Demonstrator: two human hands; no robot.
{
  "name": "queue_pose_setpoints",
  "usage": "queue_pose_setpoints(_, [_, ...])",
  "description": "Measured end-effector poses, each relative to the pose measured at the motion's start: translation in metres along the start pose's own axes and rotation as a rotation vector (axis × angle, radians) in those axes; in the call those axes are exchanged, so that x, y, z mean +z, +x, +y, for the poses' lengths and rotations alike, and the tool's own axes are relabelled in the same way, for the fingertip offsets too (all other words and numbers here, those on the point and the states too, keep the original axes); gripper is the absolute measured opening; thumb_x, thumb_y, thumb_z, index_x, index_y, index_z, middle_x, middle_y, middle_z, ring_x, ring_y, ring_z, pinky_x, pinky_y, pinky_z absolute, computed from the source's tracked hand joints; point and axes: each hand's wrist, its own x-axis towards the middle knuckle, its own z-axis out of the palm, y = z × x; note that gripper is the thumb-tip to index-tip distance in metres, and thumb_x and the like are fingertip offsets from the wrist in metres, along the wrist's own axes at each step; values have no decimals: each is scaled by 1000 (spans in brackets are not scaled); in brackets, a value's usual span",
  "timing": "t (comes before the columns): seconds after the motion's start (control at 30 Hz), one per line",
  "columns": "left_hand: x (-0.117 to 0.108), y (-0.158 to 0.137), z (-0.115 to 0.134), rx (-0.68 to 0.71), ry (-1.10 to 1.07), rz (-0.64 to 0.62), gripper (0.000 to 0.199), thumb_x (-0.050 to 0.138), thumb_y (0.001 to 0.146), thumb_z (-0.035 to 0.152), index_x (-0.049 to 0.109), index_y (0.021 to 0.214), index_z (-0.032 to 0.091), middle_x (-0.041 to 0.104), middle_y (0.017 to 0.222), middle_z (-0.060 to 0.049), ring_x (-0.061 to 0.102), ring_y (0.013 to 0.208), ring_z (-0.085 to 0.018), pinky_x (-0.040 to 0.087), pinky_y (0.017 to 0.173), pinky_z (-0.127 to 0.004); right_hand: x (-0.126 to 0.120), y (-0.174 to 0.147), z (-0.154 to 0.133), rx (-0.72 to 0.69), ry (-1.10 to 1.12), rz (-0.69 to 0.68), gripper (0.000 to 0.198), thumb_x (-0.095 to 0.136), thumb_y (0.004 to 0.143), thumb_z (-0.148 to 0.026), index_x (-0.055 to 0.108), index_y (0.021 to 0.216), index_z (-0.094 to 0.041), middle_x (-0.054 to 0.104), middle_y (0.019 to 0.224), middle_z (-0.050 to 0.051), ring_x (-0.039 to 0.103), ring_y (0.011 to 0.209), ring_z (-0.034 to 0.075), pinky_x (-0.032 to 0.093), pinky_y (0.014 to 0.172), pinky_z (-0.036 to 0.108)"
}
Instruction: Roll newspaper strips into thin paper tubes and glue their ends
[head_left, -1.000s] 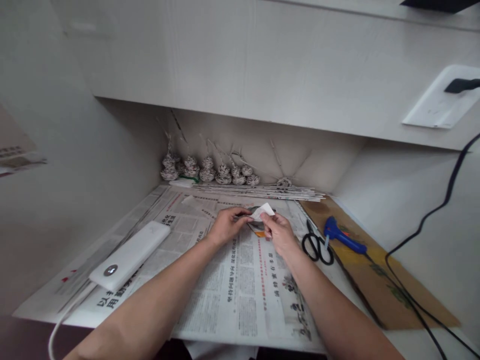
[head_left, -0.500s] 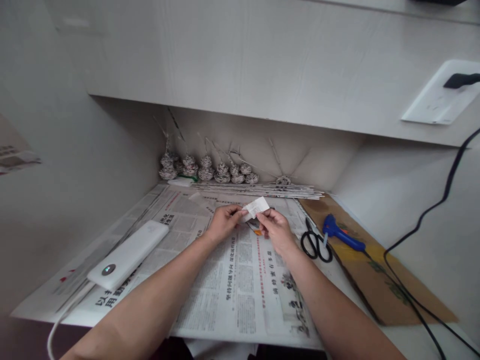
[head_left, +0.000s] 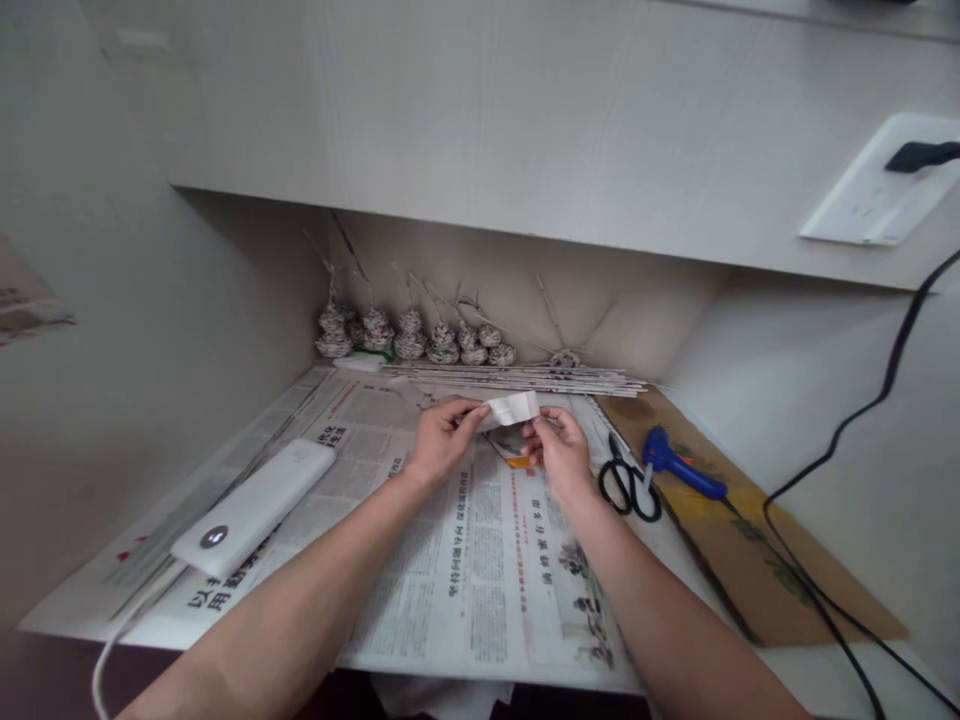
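Note:
A small strip of white paper (head_left: 511,408), creased across, is held up above the newspaper (head_left: 427,560) that covers the table. My left hand (head_left: 444,437) pinches its left end between thumb and fingers. At the strip's right end, my right hand (head_left: 556,448) grips the lower edge with thumb and fingertips. An orange patch (head_left: 517,462) shows just under the paper, between the hands. Black-handled scissors (head_left: 628,488) lie to the right of my right hand.
A blue glue gun (head_left: 682,465) rests on a cardboard sheet (head_left: 795,570) at right, near a black cable (head_left: 832,440). A white power bank (head_left: 255,510) lies at left. Thin paper sticks (head_left: 525,380) and several woven paper gourds (head_left: 410,336) line the back.
The paper strip has turned and opened out wider between my hands, which have moved slightly apart. The rest of the scene has shifted only a little with the camera.

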Motion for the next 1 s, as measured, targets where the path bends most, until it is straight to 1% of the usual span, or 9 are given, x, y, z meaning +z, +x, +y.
queue_pose_setpoints(0.1, [0, -5, 8, 34, 30, -149, 31, 53, 83, 41, 70, 87, 16, 70, 82, -4, 62, 75, -16, 46, 68, -23, -3, 3, -2, 148, 222, -61, 25, 67, 67, -29, 52, 86, -23, 66, 66, -1, 61, 54, 14, 41, 40, 20])
queue_pose_setpoints(0.2, [2, -10, 9, 73, 76, -297, 30, 53, 83, 40, 70, 88, 16, 70, 82, -3, 62, 73, -15, 44, 69, -22, -8, 5, -8, 291, 428, -193, 24, 60, 67, -26, 55, 90, -24, 70, 83, 3, 66, 80, 21, 52, 60, 31])
queue_pose_setpoints(0.3, [4, -12, 6, 90, 134, -348, 30, 52, 84, 39, 71, 91, 17, 71, 84, -4, 62, 73, -15, 44, 68, -22, -15, 6, -15, 367, 541, -326, 29, 56, 70, -31, 59, 99, -23, 69, 94, 6, 62, 96, 26, 51, 75, 42])
queue_pose_setpoints(0.4, [3, -11, 4, 104, 213, -380, 30, 51, 85, 39, 71, 90, 17, 71, 81, -4, 63, 71, -15, 43, 66, -22, -21, 8, -22, 376, 583, -330, 27, 56, 76, -39, 62, 98, -25, 67, 84, 4, 63, 83, 22, 51, 71, 39])
queue_pose_setpoints(0.5, [0, -16, 9, 166, 325, -462, 27, 50, 85, 35, 70, 94, 20, 71, 84, -4, 64, 74, -16, 44, 69, -22, -26, 13, -27, 345, 596, -299, 20, 59, 77, -40, 63, 91, -26, 60, 70, -1, 57, 64, 15, 48, 62, 30])
queue_pose_setpoints(0.63, [-12, -42, 29, 248, 408, -529, 24, 49, 86, 30, 69, 98, 24, 70, 90, -5, 64, 82, -18, 43, 78, -26, -32, 19, -29, 260, 561, -280, 14, 62, 75, -36, 62, 85, -26, 56, 69, -2, 52, 58, 12, 45, 56, 27])
queue_pose_setpoints(0.77, [-33, -88, 60, 105, 366, -564, 23, 50, 85, 33, 70, 91, 24, 70, 84, -5, 63, 79, -18, 43, 77, -26, -32, 21, -29, 237, 511, -266, 14, 67, 72, -30, 63, 84, -26, 56, 68, -3, 50, 55, 11, 42, 54, 25])
queue_pose_setpoints(0.9, [-53, -137, 88, -143, 276, -759, 21, 52, 84, 36, 69, 84, 24, 68, 74, -1, 61, 69, -14, 42, 66, -22, -28, 18, -28, 304, 548, -297, 12, 69, 71, -27, 63, 81, -25, 57, 65, -5, 49, 51, 9, 40, 51, 23])
queue_pose_setpoints(1.0, [-61, -171, 92, -312, 180, -830, 18, 59, 79, 38, 69, 83, 24, 67, 71, 1, 58, 64, -12, 41, 58, -20, -23, 15, -24, 357, 534, -326, 11, 70, 72, -31, 63, 77, -24, 58, 63, -5, 49, 50, 9, 40, 49, 23])
